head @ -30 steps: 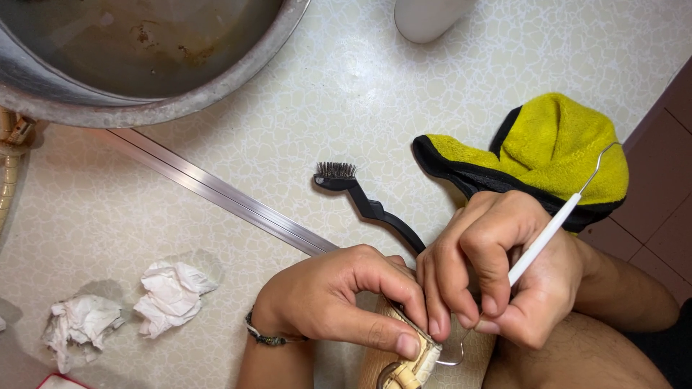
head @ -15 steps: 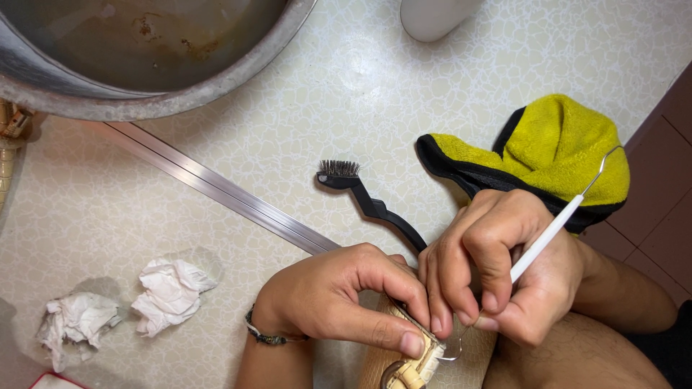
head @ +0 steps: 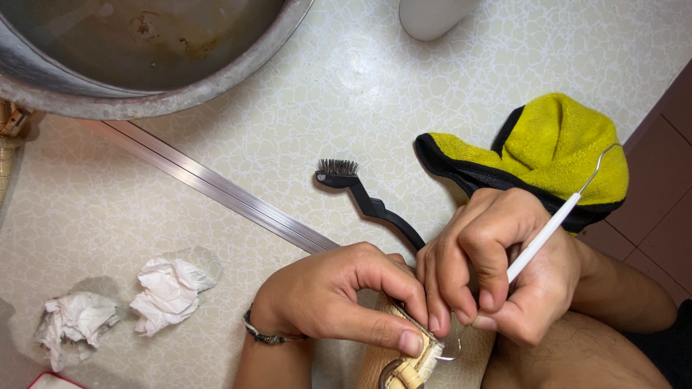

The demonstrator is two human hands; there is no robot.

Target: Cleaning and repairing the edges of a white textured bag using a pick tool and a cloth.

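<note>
From the head camera, the left hand pinches a small tan piece tight so it stays put. The right hand is closed around a thin white pick, like a pencil, its hook down at the piece. A black brush lies near on the floor. A yellow cloth and paper wads lie around.

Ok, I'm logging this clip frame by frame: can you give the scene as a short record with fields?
left hand: pinching a tan item with a metal fitting
right hand: holding a white-handled hook pick
nearby: black brush; yellow cloth
floor: metal basin; metal strip; crumpled tissues
</note>
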